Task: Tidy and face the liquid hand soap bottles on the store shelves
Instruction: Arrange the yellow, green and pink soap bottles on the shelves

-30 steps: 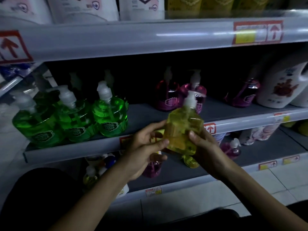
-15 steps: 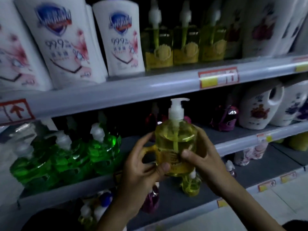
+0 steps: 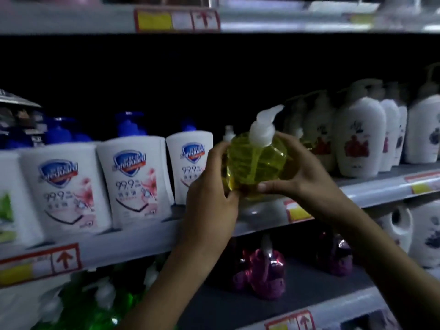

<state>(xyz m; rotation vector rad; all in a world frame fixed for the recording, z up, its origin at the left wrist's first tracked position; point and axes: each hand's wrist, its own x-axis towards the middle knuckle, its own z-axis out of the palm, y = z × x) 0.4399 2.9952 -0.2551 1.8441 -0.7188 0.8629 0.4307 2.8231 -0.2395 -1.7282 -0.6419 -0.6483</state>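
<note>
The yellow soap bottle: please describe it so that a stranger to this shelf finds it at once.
Find the shelf holding white Safeguard bottles on the left. At its front edge, left hand and right hand grip the yellow bottle. Unlike its opaque white neighbours, it is clear, round and yellow, its white pump tilted.

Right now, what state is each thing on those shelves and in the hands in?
Clear yellow plastic pump bottle: tilted, held by both hands above the grey shelf edge.
Left hand: grips its left side.
Right hand: grips its right side.
White blue-pump bottles: upright, labels forward.
Magenta pump bottle: upright, lower shelf.
</note>
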